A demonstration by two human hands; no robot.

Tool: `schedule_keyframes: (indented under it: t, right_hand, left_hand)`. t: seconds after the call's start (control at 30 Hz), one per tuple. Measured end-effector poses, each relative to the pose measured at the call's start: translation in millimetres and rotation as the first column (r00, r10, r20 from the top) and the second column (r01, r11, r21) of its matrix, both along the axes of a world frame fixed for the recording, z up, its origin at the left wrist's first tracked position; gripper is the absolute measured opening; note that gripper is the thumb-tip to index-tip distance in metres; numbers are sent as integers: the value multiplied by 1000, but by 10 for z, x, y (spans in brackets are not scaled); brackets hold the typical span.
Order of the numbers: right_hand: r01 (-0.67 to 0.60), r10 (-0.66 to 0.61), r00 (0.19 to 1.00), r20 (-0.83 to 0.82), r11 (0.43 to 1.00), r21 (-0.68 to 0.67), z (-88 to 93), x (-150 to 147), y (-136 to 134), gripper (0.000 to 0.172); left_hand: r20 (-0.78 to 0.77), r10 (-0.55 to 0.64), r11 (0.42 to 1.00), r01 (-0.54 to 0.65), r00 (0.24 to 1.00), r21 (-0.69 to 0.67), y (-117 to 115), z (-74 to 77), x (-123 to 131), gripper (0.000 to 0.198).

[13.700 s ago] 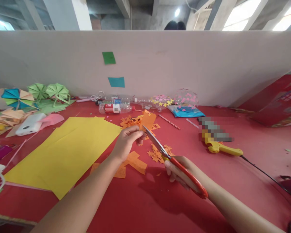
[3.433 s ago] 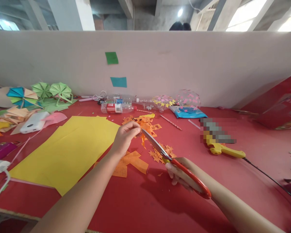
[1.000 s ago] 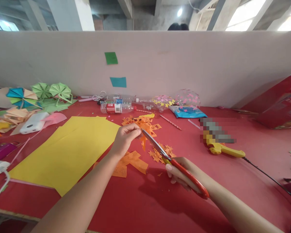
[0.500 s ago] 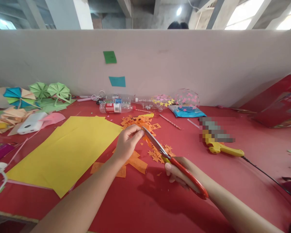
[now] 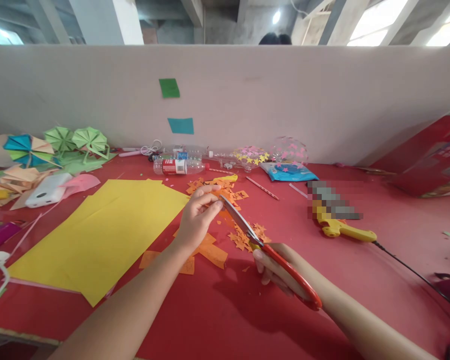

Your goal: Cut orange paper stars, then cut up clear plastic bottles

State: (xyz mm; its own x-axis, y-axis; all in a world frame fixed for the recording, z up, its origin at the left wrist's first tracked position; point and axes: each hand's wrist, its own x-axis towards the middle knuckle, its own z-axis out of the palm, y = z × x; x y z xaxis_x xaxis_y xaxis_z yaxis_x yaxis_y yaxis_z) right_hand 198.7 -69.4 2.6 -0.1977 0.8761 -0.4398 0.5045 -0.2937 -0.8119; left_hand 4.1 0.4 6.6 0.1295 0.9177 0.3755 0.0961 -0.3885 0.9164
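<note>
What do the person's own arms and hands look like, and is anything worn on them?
The left hand and right hand are ungloved. The left forearm and right forearm are bare, with no sleeve, watch or bracelet showing.

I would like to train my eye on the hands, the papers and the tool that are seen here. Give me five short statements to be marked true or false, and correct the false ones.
1. The right hand holds the scissors, with their tip close to the left hand. True.
2. The largest paper sheets are black. False: the yellow sheets are the largest.
3. Orange stars lie on the red table. True.
4. The highest coloured piece of paper is pink. False: on the partition, a green piece is above a blue piece.
5. A yellow glue gun lies farther right than the orange stars. True.
</note>
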Motion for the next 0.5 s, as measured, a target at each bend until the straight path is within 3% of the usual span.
schedule_keyframes:
  t: [0.13,0.5]
  right_hand:
    - [-15,15,1000,-10,1000,15,-15,-1,-4,50]
    - [29,-30,999,20,998,60,0,-46,-49,45]
  left_hand:
    - [45,-74,995,77,996,-65,-15,12,7,22]
    - [65,-77,993,83,995,-88,8,-30,0,19]
